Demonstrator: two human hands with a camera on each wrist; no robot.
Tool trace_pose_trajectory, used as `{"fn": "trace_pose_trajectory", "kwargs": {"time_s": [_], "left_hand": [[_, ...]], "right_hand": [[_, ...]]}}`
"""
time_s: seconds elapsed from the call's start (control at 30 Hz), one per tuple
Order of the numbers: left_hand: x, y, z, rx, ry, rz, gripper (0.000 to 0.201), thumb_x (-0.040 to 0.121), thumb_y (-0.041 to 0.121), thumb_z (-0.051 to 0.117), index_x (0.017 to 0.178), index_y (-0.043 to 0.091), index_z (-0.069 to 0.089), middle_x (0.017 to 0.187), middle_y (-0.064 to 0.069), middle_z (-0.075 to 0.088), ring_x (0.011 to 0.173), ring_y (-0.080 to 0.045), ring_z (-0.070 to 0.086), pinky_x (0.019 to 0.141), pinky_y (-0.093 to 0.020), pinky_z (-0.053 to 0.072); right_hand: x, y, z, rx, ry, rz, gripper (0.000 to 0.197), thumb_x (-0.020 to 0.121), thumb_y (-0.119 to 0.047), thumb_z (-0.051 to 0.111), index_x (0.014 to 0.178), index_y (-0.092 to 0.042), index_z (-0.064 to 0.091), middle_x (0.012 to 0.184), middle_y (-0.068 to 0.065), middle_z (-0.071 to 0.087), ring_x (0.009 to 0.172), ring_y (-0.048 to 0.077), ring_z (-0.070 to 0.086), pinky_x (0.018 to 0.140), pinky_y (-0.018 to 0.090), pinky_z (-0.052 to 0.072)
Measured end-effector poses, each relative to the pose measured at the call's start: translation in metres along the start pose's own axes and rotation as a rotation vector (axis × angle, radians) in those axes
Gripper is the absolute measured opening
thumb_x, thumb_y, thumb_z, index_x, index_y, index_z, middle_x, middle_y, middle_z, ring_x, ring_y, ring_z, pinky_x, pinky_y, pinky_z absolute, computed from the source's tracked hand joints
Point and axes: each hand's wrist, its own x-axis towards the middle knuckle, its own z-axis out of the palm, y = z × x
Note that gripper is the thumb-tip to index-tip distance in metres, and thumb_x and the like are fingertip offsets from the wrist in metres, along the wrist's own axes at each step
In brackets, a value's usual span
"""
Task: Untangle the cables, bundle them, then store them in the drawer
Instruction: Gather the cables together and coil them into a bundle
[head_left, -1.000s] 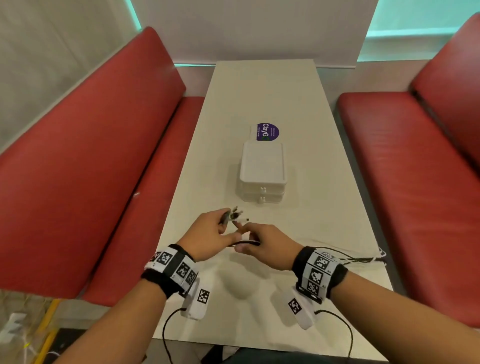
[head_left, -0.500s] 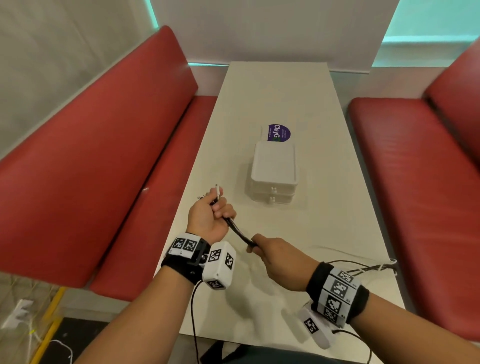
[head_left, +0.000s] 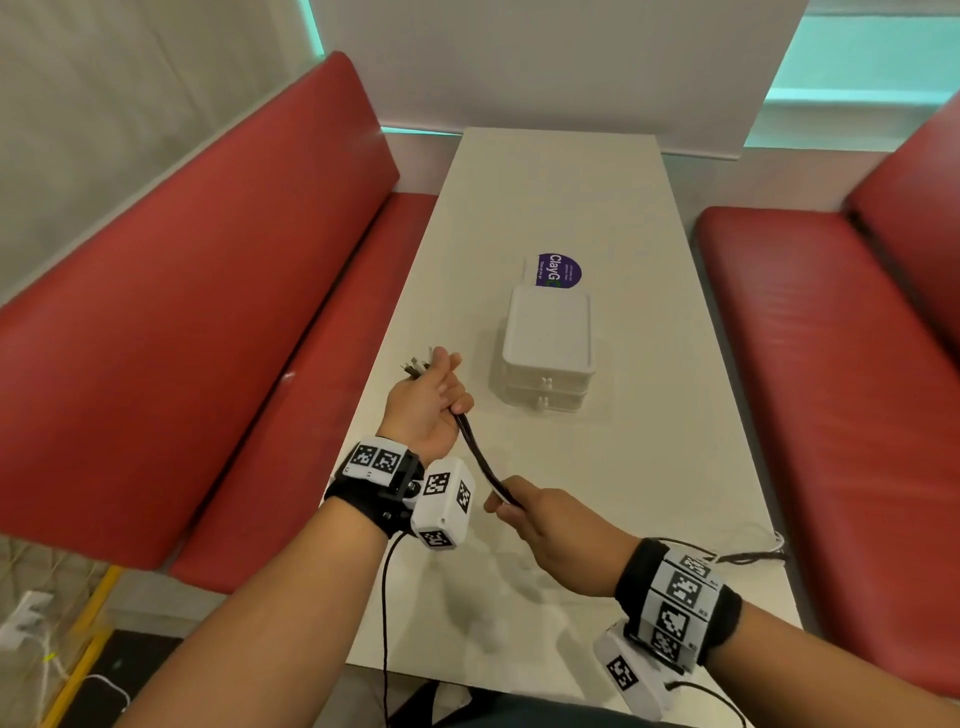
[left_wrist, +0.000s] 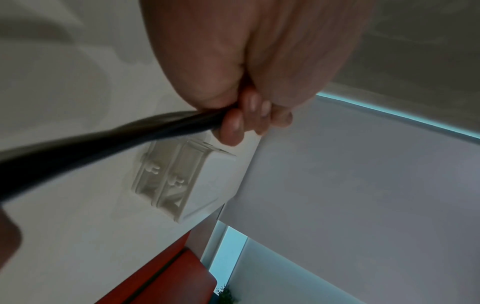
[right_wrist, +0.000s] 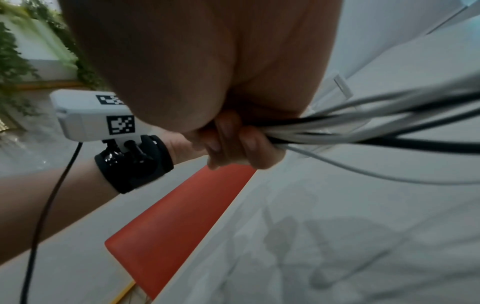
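Note:
A bunch of black and white cables (head_left: 480, 457) runs taut between my two hands above the near part of the table. My left hand (head_left: 428, 400) grips the bunch near its plug ends (head_left: 415, 365), which stick out past the thumb. My right hand (head_left: 524, 512) grips the same cables (right_wrist: 363, 131) lower down; their loose tails (head_left: 748, 556) trail to the table's right edge. In the left wrist view the fingers (left_wrist: 233, 123) curl round the dark cable bunch (left_wrist: 103, 148). The white two-drawer box (head_left: 545, 358) stands mid-table, both drawers closed.
A white card with a purple sticker (head_left: 558, 270) lies behind the drawer box. The long white table (head_left: 545, 182) has red benches (head_left: 182, 338) on both sides. The wrist camera's black lead (head_left: 385, 623) hangs off the near edge.
My hands were close together at the plug ends a second ago. The left hand has since lifted away to the left and the right hand slid down the bunch, stretching the cables straight.

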Motion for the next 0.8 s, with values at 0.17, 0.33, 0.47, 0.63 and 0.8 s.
{"fn": "trace_pose_trajectory", "kwargs": {"time_s": [0.17,0.33,0.47,0.63,0.8], "left_hand": [[0.000,0.005,-0.002,-0.046,-0.069,-0.080,0.038,0.103,0.037,0.052,0.074,0.013,0.049,0.048,0.006,0.026,0.037,-0.008,0.022,0.040,-0.022,0.029],[-0.004,0.000,-0.005,0.440,-0.129,0.077,0.050,0.079,0.062,0.071,0.081,0.021,0.042,0.057,0.009,0.027,0.045,-0.006,0.023,0.044,-0.022,0.025],[-0.022,-0.018,-0.010,1.022,-0.368,0.094,0.081,0.053,0.083,0.070,0.097,0.021,0.042,0.080,0.005,0.041,0.061,-0.008,0.039,0.051,-0.020,0.037],[-0.038,-0.031,-0.018,1.515,-0.534,0.023,0.074,0.063,0.049,0.090,0.112,0.022,0.043,0.099,0.008,0.054,0.085,-0.008,0.054,0.072,-0.024,0.045],[-0.058,-0.048,-0.007,0.940,-0.464,-0.263,0.025,0.101,0.033,0.057,0.083,0.020,0.045,0.068,0.002,0.040,0.056,-0.012,0.029,0.050,-0.022,0.028]], "right_hand": [[-0.005,-0.005,0.000,-0.187,-0.017,-0.018,0.023,0.109,-0.032,0.037,0.124,-0.019,0.048,0.076,-0.020,0.050,0.065,0.008,0.048,0.071,0.036,0.042],[-0.007,-0.023,-0.024,-0.295,-0.070,-0.049,0.024,0.107,-0.031,0.041,0.123,-0.020,0.054,0.096,0.003,0.068,0.082,0.026,0.061,0.076,0.043,0.051],[-0.004,-0.033,-0.071,-0.425,0.035,-0.099,0.025,0.105,-0.044,0.044,0.108,-0.028,0.063,0.077,-0.006,0.062,0.068,0.018,0.051,0.068,0.041,0.048],[0.006,-0.032,-0.108,-0.388,0.111,-0.079,0.014,0.095,-0.046,0.062,0.104,-0.037,0.070,0.084,-0.010,0.071,0.073,0.012,0.060,0.072,0.038,0.053],[0.015,-0.027,-0.117,-0.402,0.340,-0.206,0.014,0.084,-0.045,0.075,0.097,-0.042,0.079,0.072,-0.015,0.056,0.063,0.003,0.051,0.059,0.030,0.042]]}}
